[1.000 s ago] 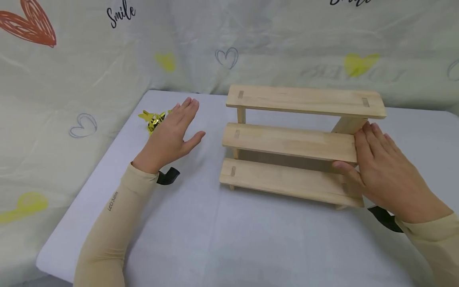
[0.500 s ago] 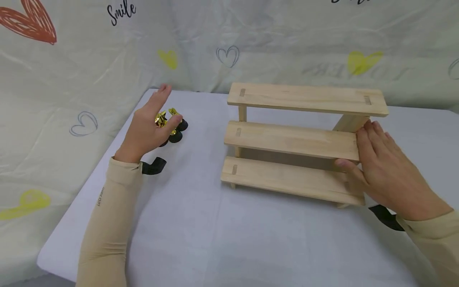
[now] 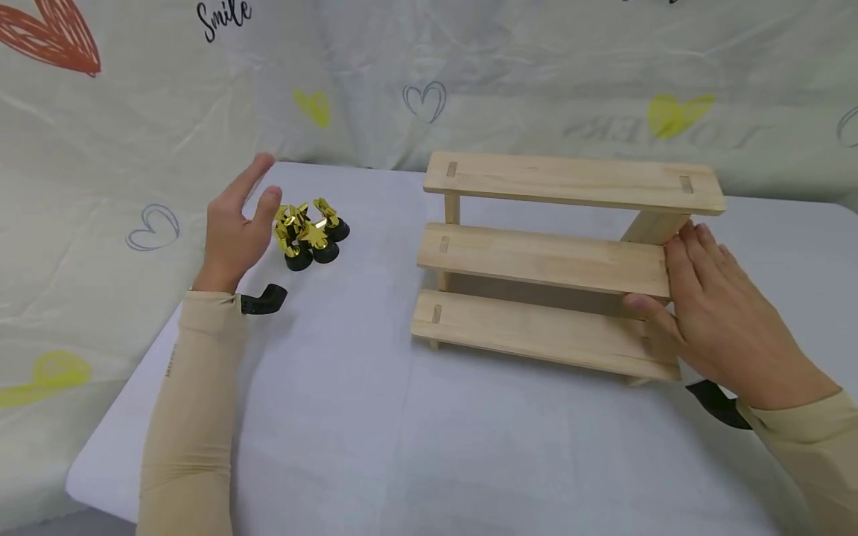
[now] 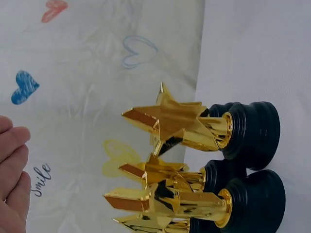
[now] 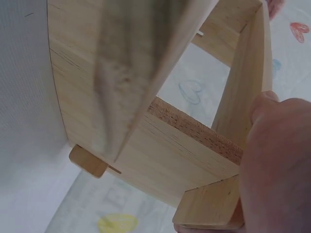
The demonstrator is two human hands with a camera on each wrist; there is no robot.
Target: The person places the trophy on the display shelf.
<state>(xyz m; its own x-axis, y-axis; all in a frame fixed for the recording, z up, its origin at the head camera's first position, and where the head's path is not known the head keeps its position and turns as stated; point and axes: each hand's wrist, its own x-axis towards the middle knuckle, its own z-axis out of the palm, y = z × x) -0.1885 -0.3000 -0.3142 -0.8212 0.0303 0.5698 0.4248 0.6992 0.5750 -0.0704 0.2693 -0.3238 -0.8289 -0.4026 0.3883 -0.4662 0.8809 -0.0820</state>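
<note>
Several small gold star trophies (image 3: 315,234) with round black bases stand close together at the table's back left. In the left wrist view a star trophy (image 4: 177,121) fills the middle, with others partly hidden behind. My left hand (image 3: 234,231) is raised just left of the group, holding nothing; its fingers (image 4: 14,155) show apart from the trophies. A three-tier wooden display shelf (image 3: 543,257) stands right of centre. My right hand (image 3: 731,327) lies along its right side, fingers extended, thumb at the front by the middle tier. Close up, that thumb (image 5: 265,104) touches the wood.
A white cloth covers the table (image 3: 322,417). Behind it hangs a pale curtain (image 3: 536,74) printed with hearts and words. Black straps (image 3: 264,299) stick out at both wrists.
My left hand has swept left past the trophies, from in front of them to their left side, uncovering the group. The right hand and the shelf have stayed in place.
</note>
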